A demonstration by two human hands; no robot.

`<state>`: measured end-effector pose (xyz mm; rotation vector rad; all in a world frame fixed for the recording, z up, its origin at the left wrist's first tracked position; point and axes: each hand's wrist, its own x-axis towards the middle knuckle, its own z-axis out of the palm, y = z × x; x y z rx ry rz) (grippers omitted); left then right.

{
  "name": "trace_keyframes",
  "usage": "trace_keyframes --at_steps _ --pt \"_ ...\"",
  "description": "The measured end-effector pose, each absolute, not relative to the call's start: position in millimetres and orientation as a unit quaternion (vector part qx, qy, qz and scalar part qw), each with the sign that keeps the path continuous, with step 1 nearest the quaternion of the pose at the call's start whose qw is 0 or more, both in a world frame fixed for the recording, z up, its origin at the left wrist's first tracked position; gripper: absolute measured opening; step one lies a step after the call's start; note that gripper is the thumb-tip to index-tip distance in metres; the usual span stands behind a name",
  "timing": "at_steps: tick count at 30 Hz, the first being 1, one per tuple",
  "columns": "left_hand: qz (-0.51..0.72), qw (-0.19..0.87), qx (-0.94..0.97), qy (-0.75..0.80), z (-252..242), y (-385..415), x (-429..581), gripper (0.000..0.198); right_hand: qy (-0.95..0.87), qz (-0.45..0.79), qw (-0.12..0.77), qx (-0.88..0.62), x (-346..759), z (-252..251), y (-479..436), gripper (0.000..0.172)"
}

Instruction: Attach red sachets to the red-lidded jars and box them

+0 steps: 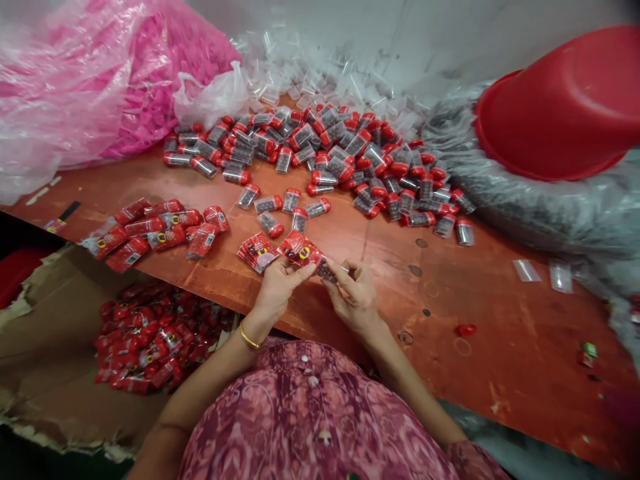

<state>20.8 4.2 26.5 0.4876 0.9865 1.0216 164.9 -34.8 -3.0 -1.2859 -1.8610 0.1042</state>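
My left hand (280,285) pinches a printed red card (299,248) at its lower edge. Against the card's right side, my right hand (354,293) holds a small clear container of dark pieces (327,271). Both hands nearly meet over the front part of the orange-brown table (390,300). A fanned stack of red cards (257,252) lies just left of the held card. Behind my hands, several loose red-capped containers (270,224) lie on the table, in front of a large pile of the same kind (340,160).
Red packed items (150,227) lie at the left, above a cardboard box (45,353) of similar ones. Pink material in plastic (150,87), clear empty containers (320,77), a grey-filled bag (525,207) and a red tub (560,107) stand behind. A red cap (467,330) lies right.
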Motion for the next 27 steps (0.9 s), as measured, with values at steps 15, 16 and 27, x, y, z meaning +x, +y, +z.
trace_keyframes --at_steps 15,16,27 --pt "0.517 0.699 0.181 0.459 20 9 19 0.03 -0.389 0.558 0.536 -0.5 134 -6 -33 0.024" --pt "0.523 0.695 0.179 0.46 19 8 19 0.03 -0.364 0.586 0.535 -0.488 133 -3 -32 0.025" --pt "0.464 0.752 0.194 0.426 26 1 13 0.046 -0.318 0.582 0.572 -0.483 101 2 -34 0.026"
